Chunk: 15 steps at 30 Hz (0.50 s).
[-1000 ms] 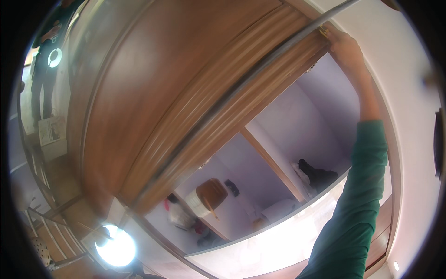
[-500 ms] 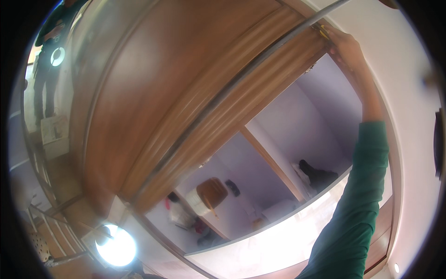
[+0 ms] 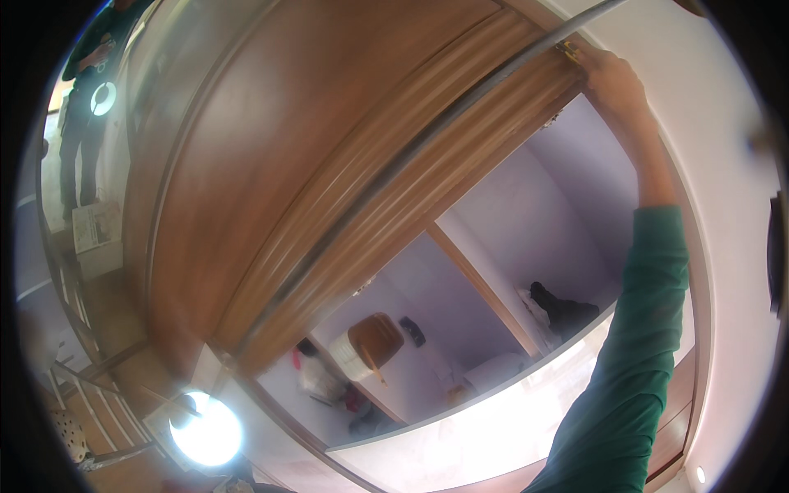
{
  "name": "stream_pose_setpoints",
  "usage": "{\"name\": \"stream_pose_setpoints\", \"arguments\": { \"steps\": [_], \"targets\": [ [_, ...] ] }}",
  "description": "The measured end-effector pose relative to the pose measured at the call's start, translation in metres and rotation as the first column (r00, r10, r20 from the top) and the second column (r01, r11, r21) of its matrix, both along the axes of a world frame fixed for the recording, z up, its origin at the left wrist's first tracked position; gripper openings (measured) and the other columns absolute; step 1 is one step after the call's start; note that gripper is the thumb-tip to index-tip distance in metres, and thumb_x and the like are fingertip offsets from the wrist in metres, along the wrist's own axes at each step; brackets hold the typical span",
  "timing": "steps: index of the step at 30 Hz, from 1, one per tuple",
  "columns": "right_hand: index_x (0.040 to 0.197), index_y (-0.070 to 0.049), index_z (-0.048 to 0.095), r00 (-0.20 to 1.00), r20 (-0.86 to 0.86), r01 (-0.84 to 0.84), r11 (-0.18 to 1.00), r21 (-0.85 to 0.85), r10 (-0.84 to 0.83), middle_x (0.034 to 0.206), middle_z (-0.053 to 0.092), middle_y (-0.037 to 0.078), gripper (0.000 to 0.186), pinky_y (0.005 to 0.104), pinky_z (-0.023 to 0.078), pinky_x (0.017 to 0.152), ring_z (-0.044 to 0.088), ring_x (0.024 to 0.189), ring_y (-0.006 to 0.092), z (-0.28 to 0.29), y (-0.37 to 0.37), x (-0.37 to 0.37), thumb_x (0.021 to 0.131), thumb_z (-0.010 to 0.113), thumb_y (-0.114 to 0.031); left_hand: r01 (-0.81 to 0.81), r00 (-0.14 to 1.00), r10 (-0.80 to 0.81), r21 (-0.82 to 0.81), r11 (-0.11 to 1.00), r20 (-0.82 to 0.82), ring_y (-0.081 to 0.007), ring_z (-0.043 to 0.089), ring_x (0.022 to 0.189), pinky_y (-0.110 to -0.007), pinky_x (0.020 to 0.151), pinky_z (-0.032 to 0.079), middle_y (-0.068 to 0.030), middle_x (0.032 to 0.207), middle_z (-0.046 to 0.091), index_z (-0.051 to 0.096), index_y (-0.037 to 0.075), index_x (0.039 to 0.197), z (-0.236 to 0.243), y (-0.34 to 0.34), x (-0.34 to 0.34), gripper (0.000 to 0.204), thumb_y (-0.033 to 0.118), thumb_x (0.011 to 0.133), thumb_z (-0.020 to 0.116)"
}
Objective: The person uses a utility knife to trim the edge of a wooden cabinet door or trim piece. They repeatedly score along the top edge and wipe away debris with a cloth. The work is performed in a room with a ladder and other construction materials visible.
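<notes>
High at the upper right, my right hand (image 3: pixel 616 86) is closed at the end of a brown wooden panel (image 3: pixel 526 86). Between its fingers shows a small yellow and dark tool (image 3: pixel 569 51), mostly covered, so its kind is unclear. Its tip meets the wood near a long grey rod (image 3: pixel 411 148), which runs diagonally across the panel. The green-sleeved forearm (image 3: pixel 649 304) reaches up from the lower edge. My left hand is out of sight.
Pale purple compartments (image 3: pixel 542 197) hold a brown and white container (image 3: pixel 370 343), a dark cloth-like item (image 3: pixel 563 311) and other small things. A bright round lamp (image 3: pixel 205 431) glows at lower left, near a ladder-like rack (image 3: pixel 90 407). A figure in green (image 3: pixel 82 123) appears at upper left.
My right hand has shifted slightly, its wrist turning a little, while the yellow and dark tool stays at the panel's end. The compartments look the same.
</notes>
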State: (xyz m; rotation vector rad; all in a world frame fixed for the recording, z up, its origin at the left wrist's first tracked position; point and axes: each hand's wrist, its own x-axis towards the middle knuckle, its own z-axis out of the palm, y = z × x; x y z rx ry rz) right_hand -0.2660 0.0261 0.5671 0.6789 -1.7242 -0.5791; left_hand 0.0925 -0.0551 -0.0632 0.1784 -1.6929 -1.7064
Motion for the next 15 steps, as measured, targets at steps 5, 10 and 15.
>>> {"name": "stream_pose_setpoints", "arguments": {
  "steps": [5, 10, 15],
  "targets": [
    [0.134, -0.027, 0.063, 0.99, 0.137, -0.01, 0.998, -0.054, 0.017, 0.078, 0.068, 0.009, 0.038, 0.0388, 0.053, 0.074, 0.066, 0.069, 0.0232, 0.0045, -0.0028, 0.0038, 0.102, 0.047, -0.038, -0.011, 0.999, 0.008, 0.052, 0.999, 0.046, -0.004, 0.047, 0.044, -0.023, 0.041, 0.032, -0.0005, 0.061, 0.06, 0.075, -0.002, 0.103, -0.0037, 0.0014, -0.0008, 0.034, -0.004, 0.069, 0.078],
    [0.135, -0.023, 0.062, 0.935, 0.322, -0.079, 0.973, -0.219, 0.148, 0.064, 0.058, 0.003, 0.038, 0.0296, 0.044, 0.048, 0.051, 0.047, 0.0119, 0.0039, -0.003, 0.0017, 0.104, 0.046, -0.036, -0.013, 0.997, 0.011, 0.018, 1.0, 0.074, -0.005, 0.05, 0.044, -0.023, 0.04, 0.035, -0.0014, 0.061, 0.06, 0.075, -0.003, 0.103, -0.0007, -0.0004, -0.0022, 0.034, -0.005, 0.07, 0.077],
    [0.136, -0.02, 0.062, 0.812, 0.479, -0.183, 0.924, -0.335, 0.334, 0.063, 0.056, 0.001, 0.038, 0.0259, 0.038, 0.042, 0.045, 0.045, 0.0081, -0.003, 0.0017, 0.0099, 0.104, 0.047, -0.032, -0.002, 0.994, -0.006, 0.073, 0.997, 0.112, -0.005, 0.049, 0.044, -0.023, 0.04, 0.035, -0.0021, 0.063, 0.062, 0.075, -0.002, 0.101, 0.0007, -0.0042, 0.0016, 0.031, -0.004, 0.07, 0.077]
  ]
}}
